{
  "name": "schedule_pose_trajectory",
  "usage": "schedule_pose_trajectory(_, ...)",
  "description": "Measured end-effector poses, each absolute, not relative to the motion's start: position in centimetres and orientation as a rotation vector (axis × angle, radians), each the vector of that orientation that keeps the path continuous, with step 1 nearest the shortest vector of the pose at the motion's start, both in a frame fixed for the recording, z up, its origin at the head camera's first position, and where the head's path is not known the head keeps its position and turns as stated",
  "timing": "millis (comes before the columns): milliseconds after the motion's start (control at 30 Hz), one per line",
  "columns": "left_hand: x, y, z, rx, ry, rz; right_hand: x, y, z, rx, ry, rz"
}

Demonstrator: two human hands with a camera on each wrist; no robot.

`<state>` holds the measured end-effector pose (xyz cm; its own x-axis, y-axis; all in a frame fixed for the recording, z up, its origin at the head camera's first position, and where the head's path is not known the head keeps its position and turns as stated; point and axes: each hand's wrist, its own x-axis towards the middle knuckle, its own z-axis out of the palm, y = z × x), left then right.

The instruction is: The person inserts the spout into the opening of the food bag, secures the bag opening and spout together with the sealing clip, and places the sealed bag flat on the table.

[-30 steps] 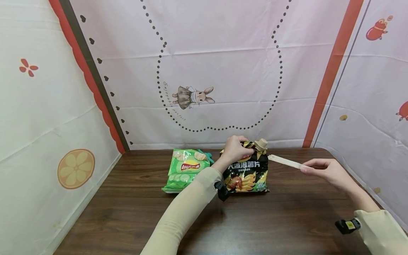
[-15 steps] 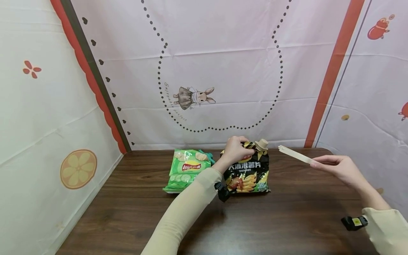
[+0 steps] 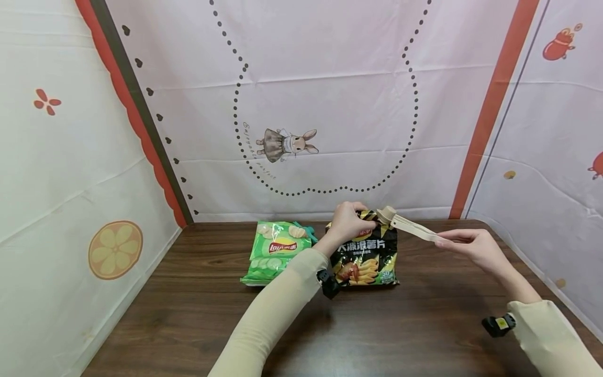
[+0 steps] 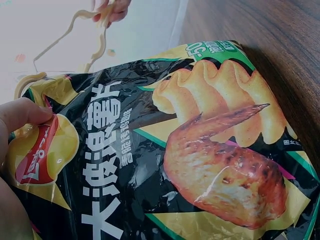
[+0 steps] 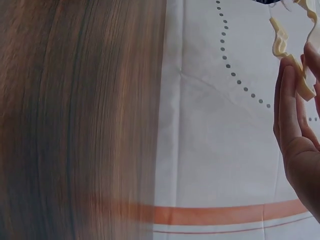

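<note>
My left hand (image 3: 350, 221) grips the top edge of a black Lay's chip bag (image 3: 363, 256) that stands upright on the table. In the left wrist view its thumb presses on the bag (image 4: 215, 150) beside the logo. A beige hat-shaped piece (image 3: 386, 214) sits at the bag's top right corner. To the right, my right hand (image 3: 476, 248) pinches a cream plastic clip (image 3: 414, 229) with two thin, wavy arms spread apart. In the head view the clip's far end meets or overlaps the hat-shaped piece; contact is unclear. The right wrist view shows the clip (image 5: 280, 42) between fingers and thumb.
A green Lay's chip bag (image 3: 275, 254) lies left of the black one on the brown wooden table (image 3: 198, 314). A teal object (image 3: 309, 230), partly hidden, sticks out behind it. Printed white cloth (image 3: 325, 104) closes off the back and both sides.
The right hand with the clip first moved right and up, away from the black bag, then back left to the bag's top corner. The left hand stays on the bag.
</note>
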<state>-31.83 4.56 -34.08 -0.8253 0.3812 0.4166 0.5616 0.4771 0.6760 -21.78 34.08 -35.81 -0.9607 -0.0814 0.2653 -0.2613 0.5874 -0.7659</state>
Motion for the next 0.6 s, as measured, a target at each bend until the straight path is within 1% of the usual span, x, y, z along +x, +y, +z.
schedule_pose_trajectory(600,-31.9,4.6,-34.1,-0.825,-2.492,-1.263,-23.1,30.9,-36.0,0.363,-2.508,1.497)
